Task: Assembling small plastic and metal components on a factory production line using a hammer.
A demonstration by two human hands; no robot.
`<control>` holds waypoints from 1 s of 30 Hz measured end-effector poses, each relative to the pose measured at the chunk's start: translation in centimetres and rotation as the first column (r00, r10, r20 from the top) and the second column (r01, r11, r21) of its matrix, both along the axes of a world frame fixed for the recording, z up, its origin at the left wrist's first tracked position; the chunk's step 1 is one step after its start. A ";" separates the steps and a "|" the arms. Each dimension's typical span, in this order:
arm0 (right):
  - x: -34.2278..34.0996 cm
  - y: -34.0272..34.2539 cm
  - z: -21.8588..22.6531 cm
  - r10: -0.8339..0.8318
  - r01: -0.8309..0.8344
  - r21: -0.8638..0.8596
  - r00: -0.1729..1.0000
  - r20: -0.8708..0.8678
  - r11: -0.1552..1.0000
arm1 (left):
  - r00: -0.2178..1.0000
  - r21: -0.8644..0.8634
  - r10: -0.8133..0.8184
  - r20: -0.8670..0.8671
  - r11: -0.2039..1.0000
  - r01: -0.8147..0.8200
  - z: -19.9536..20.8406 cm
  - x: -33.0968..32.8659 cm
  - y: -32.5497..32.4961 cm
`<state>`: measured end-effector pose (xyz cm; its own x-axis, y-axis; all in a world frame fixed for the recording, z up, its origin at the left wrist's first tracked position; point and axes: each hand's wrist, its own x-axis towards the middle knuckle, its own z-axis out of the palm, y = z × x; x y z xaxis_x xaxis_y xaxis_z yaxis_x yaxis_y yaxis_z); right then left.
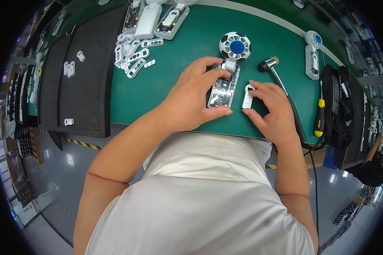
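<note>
My left hand (187, 97) is wrapped around the see-through body (222, 92) of a small handheld fan, which lies on the green mat. The fan's round head (235, 46), patterned like a black and white football with a blue centre, points away from me. Just right of the body, my right hand (275, 108) grips a slim white oval cover piece (247, 97) between thumb and fingers. A dark slot shows near the piece's far end. The cover and the fan body are apart.
Right of my hand lies a black-handled mallet (281, 78), with a yellow and black screwdriver (320, 114) beyond it. Loose white covers (134, 55) are heaped at the far left, near several fan bodies (149, 21). A dark foam tray (87, 85) borders the left side.
</note>
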<state>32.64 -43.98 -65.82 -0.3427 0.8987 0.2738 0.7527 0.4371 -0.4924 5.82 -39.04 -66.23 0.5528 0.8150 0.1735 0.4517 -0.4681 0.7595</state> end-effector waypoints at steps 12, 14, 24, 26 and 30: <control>-4.2 2.3 1.2 0.067 -0.062 0.085 0.996 -0.056 0.994 | 1.000 0.097 0.016 0.008 0.995 -0.017 -0.5 0.2 -0.2; -4.5 2.3 1.2 0.072 -0.069 0.090 0.997 -0.030 0.994 | 1.000 0.103 0.022 0.017 0.994 -0.024 -0.6 0.1 -0.2; -5.1 2.1 1.0 0.034 -0.034 0.098 0.999 0.005 0.995 | 0.999 0.158 0.016 0.047 0.987 -0.023 -0.9 0.0 0.0; -5.1 2.1 0.8 0.031 -0.029 0.101 0.999 -0.010 0.994 | 0.999 0.164 0.015 0.043 0.986 -0.022 -0.9 0.0 -0.1; -4.8 1.9 0.5 0.019 -0.025 0.201 0.999 0.031 0.979 | 0.999 0.213 0.032 0.033 0.976 -0.039 -0.6 -0.1 -0.7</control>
<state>27.88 -42.08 -65.27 -0.3720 0.8184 0.4380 0.7547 0.5414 -0.3706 5.76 -39.71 -66.83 0.5164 0.7765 0.3611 0.4504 -0.6050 0.6566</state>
